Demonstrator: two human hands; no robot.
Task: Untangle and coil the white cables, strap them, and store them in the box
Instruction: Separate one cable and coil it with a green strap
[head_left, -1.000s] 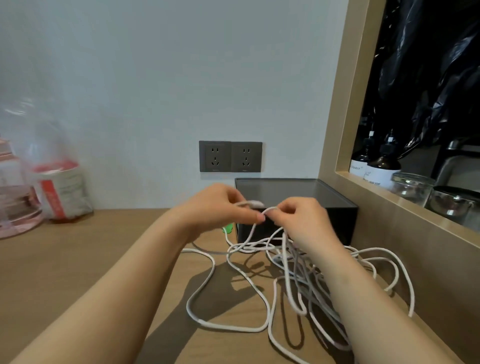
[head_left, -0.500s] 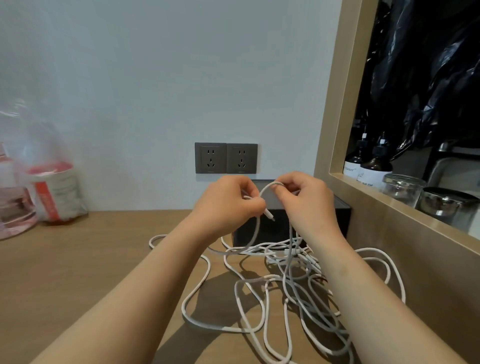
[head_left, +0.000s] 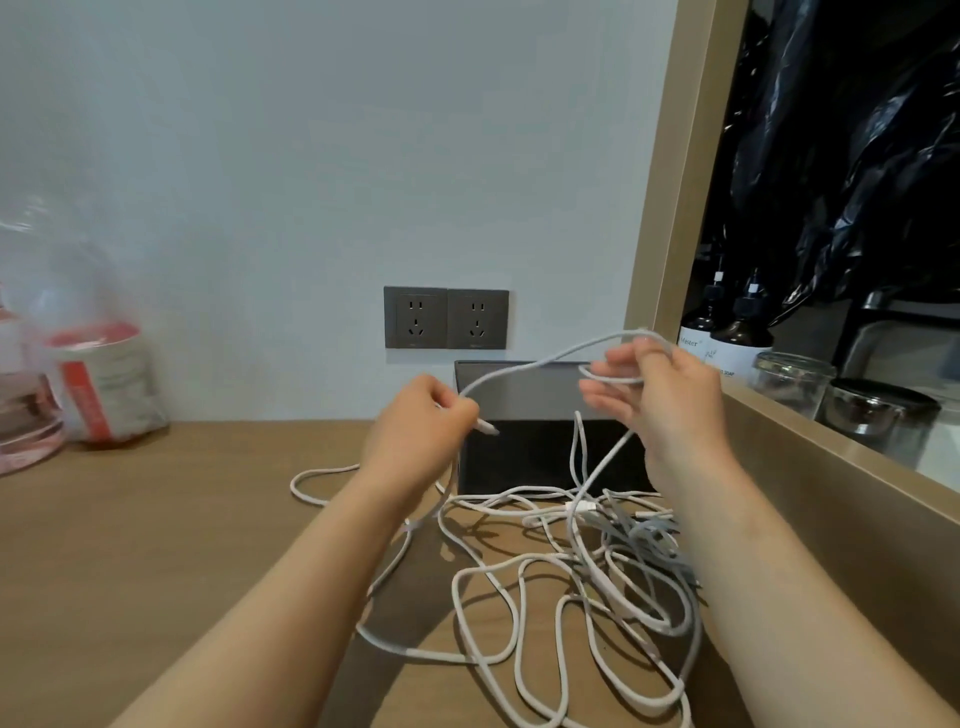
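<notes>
A tangle of white cables (head_left: 561, 582) lies on the wooden table in front of a dark box (head_left: 524, 395) that stands against the wall. My left hand (head_left: 421, 431) grips one cable near its end, and the white plug tip sticks out to the right of my fingers. From there the cable arcs up and to the right over my right hand (head_left: 660, 400). My right hand is raised in front of the box's right side, with a loop of the same cable running across its fingers. More strands hang from it down into the pile.
A double wall socket (head_left: 445, 318) sits above the box. At the far left stands a plastic bag with a red-and-white packet (head_left: 98, 384). To the right, a wood-framed shelf (head_left: 831, 457) holds dark bottles (head_left: 727, 332) and glass jars (head_left: 878, 421).
My hands have moved apart: the right hand rose to the right, drawing out a length of cable, while the left hand kept hold of the plug end.
</notes>
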